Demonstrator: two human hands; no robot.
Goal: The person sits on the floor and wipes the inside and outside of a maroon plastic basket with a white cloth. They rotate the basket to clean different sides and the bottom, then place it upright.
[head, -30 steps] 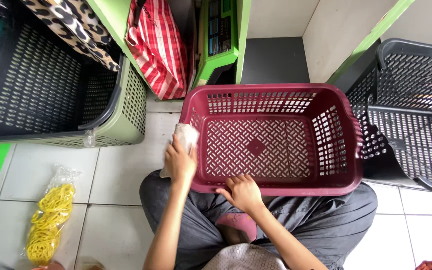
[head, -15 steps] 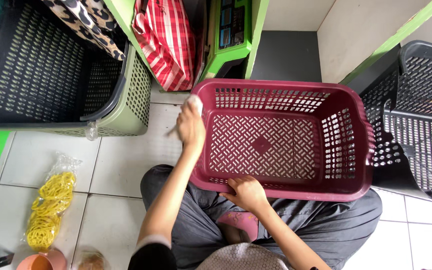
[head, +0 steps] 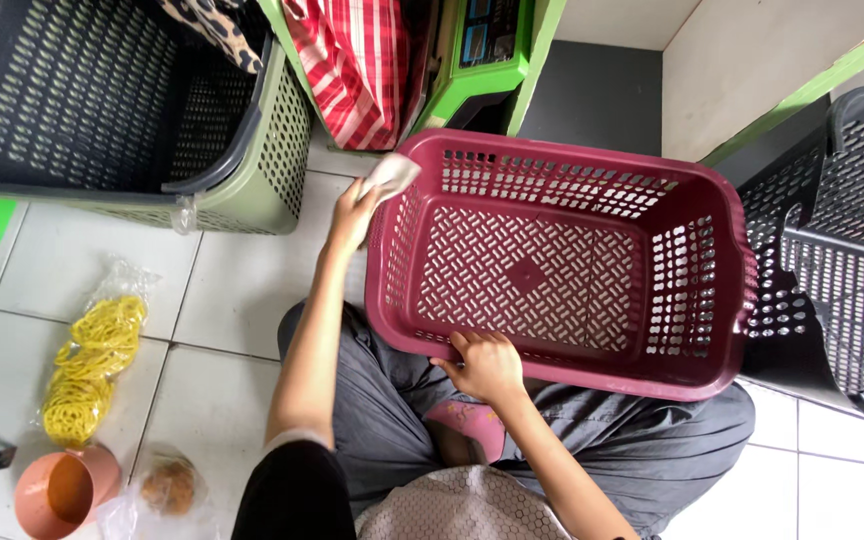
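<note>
The red basket [head: 562, 270] sits tipped on my lap, over the white floor [head: 242, 290]. A dark basket [head: 82, 100] stands far to my left, by a bag of yellow bands [head: 87, 365]. My right hand [head: 487, 365] grips the red basket's near rim. My left hand [head: 352, 215] pinches a white cloth [head: 390, 175] against its far left corner

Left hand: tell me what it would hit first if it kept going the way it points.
The left hand, holding a white cloth at the maroon basket corner, points up and away. Straight on, it would probably meet the red striped bag first, though depth is unclear.
</note>
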